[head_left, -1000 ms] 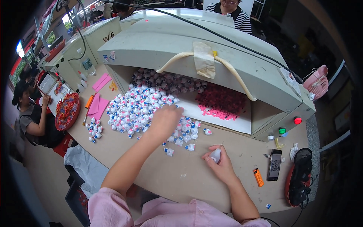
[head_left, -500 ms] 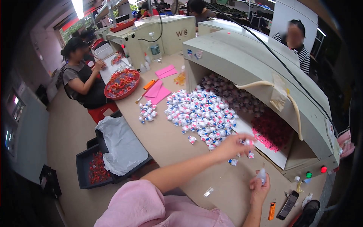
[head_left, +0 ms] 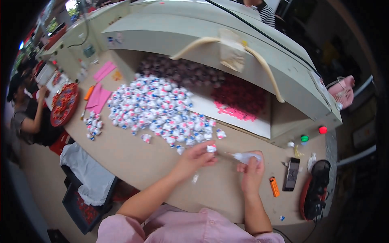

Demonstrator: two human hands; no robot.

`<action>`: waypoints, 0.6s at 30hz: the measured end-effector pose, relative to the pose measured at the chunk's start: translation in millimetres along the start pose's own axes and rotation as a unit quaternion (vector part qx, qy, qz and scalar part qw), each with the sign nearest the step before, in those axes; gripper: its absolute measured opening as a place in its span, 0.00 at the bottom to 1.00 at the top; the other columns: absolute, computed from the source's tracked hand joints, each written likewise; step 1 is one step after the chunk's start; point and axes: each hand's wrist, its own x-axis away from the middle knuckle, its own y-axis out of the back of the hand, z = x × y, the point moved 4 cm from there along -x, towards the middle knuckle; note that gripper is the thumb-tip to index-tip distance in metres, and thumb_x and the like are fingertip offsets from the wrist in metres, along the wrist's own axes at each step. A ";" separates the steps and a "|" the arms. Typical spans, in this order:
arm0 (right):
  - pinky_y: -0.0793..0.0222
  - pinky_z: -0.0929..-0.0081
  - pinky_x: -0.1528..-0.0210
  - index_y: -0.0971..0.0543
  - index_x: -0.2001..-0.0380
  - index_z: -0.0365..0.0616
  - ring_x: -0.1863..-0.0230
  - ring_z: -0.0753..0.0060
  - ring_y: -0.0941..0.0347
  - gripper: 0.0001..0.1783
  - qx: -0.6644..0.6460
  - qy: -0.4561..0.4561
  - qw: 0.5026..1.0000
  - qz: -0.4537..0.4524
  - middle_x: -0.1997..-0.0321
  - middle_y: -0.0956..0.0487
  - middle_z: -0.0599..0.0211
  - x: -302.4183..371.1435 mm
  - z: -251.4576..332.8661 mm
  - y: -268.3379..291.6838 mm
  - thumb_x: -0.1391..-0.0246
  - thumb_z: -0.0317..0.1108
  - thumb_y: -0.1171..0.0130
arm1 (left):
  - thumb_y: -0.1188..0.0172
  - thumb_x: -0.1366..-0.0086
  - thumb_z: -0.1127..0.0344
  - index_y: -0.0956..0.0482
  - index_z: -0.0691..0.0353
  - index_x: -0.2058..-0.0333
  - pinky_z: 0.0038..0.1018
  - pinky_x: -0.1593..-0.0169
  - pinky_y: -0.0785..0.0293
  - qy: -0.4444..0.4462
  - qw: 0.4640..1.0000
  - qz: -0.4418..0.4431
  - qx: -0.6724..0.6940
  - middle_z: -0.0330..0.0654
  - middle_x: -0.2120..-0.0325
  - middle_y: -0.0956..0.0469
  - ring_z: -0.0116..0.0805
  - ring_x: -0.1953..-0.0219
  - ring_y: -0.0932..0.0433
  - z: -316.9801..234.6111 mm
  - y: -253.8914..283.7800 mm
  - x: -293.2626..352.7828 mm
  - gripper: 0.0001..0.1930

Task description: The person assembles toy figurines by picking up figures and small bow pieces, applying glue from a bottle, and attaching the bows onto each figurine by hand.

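Note:
Between the fingertips of my left hand [head_left: 195, 159] is a small white figurine [head_left: 211, 148] with touches of colour. My right hand [head_left: 252, 168] is wrapped round a translucent squeeze bottle [head_left: 245, 157]. The bottle lies almost level, and its thin nozzle points left at the figurine with a small gap between them. Just beyond my left hand spreads a large pile of similar white, pink and blue figurines [head_left: 152, 107]. Motion blurs their finer detail.
A grey machine housing [head_left: 162, 38] arches over dark figurines and pink pieces [head_left: 239, 107]. To the right lie an orange lighter [head_left: 274, 186], a phone [head_left: 291, 174] and a black object [head_left: 316, 190]. Pink sheets [head_left: 98, 99] lie left. A co-worker [head_left: 28, 117] sits beyond a red basket [head_left: 65, 104].
My view has swung right and down. The left hand has brought the figurine away from the pile's edge, close to the bottle. The bottle has tipped from upright to nearly level.

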 end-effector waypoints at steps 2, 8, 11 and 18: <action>0.37 0.80 0.72 0.29 0.63 0.42 0.76 0.82 0.36 0.11 0.086 0.056 0.995 0.002 0.72 0.28 0.74 2.9 9.5 3.1 0.38 0.38 0.44 | 0.44 0.31 0.71 0.35 0.59 0.37 0.26 0.48 0.23 0.025 1.000 -0.003 -0.004 0.39 0.56 0.24 0.31 0.53 0.22 1.9 -2.8 -0.3 0.24; 0.30 0.75 0.69 0.24 0.63 0.40 0.70 0.72 0.25 0.16 0.279 0.226 0.933 0.022 0.69 0.22 0.64 13.5 35.4 0.7 0.53 0.30 0.29 | 0.42 0.34 0.73 0.34 0.61 0.38 0.23 0.51 0.23 -0.043 0.994 -0.015 -0.100 0.40 0.58 0.21 0.27 0.57 0.20 8.2 -7.5 -3.5 0.25; 0.30 0.73 0.69 0.23 0.63 0.40 0.70 0.66 0.24 0.20 0.328 0.276 0.902 0.049 0.70 0.22 0.61 13.1 36.5 -7.1 0.58 0.31 0.25 | 0.41 0.34 0.73 0.32 0.61 0.39 0.22 0.52 0.23 -0.041 0.990 -0.039 -0.130 0.40 0.60 0.20 0.26 0.58 0.20 5.6 -10.0 -2.8 0.25; 0.30 0.71 0.72 0.23 0.64 0.41 0.72 0.62 0.24 0.22 0.338 0.297 0.892 0.054 0.71 0.22 0.60 13.1 30.4 -12.3 0.62 0.32 0.23 | 0.41 0.35 0.75 0.33 0.61 0.39 0.25 0.50 0.22 -0.023 0.992 -0.048 -0.115 0.40 0.61 0.21 0.28 0.57 0.20 4.0 -9.4 -1.3 0.26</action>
